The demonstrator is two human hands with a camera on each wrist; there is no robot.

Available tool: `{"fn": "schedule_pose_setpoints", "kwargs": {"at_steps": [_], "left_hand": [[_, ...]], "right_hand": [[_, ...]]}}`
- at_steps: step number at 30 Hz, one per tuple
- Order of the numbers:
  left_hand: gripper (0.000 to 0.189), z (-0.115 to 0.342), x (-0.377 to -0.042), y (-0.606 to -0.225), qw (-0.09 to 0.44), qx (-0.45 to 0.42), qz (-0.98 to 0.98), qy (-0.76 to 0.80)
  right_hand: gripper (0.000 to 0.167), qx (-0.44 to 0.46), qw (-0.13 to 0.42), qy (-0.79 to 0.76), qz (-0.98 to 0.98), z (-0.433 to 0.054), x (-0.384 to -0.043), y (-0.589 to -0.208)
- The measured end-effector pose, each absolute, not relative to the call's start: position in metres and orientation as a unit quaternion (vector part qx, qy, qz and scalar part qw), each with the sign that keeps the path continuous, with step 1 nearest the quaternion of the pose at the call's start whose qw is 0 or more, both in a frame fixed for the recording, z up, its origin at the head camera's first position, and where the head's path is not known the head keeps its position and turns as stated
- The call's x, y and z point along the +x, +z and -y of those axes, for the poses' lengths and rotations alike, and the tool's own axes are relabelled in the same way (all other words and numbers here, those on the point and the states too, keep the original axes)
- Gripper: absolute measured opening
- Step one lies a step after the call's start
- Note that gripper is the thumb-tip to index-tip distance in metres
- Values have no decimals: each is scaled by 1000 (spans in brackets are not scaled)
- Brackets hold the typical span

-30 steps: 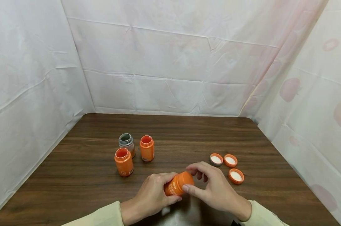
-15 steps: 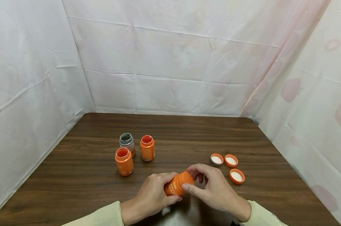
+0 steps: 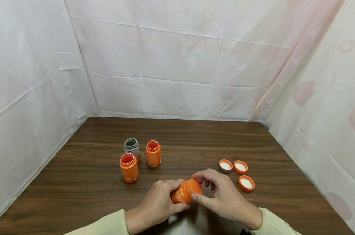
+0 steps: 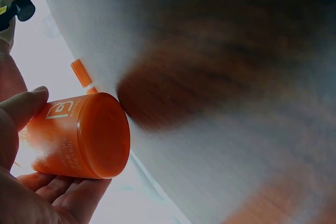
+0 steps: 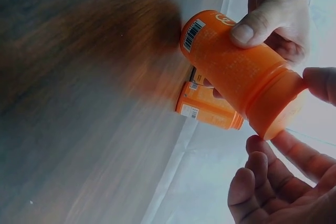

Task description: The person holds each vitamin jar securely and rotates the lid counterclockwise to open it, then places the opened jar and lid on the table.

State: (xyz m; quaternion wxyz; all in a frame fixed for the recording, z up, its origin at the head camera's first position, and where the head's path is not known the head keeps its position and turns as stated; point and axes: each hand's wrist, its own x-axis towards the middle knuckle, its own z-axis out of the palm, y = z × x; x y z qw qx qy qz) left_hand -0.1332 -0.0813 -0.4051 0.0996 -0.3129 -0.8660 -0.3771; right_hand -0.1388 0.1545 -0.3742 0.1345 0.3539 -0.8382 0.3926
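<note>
An orange bottle (image 3: 180,195) with its orange cap (image 3: 194,186) on leans to the right, its base close to the table in the right wrist view. My left hand (image 3: 159,200) grips the bottle's body, thumb on the near side and fingers on the far side. At the cap, my right hand (image 3: 221,195) pinches the rim between thumb and index finger, the other fingers loosely curled below. White print shows on the bottle (image 4: 63,137) in the left wrist view, and a barcode on the bottle (image 5: 231,59) in the right wrist view.
Two uncapped orange bottles, one nearer (image 3: 129,169) and one farther (image 3: 153,156), stand at left with an uncapped grey bottle (image 3: 132,148). To the right lie three upturned caps: a grey-sided cap (image 3: 225,166) and two orange caps (image 3: 240,167) (image 3: 246,183). White curtains (image 3: 177,65) enclose the table (image 3: 183,133).
The right hand's fingers shift slightly around the cap, the index finger moving a little left over its far edge. The left hand and bottle stay in place.
</note>
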Motion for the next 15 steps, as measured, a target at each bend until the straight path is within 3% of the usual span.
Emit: {"fn": "schedule_pose_setpoints", "kwargs": {"at_steps": [15], "left_hand": [[50, 82, -134, -407, 98, -315, 866, -376]], "right_hand": [[50, 402, 115, 394, 818, -157, -140, -371]]}}
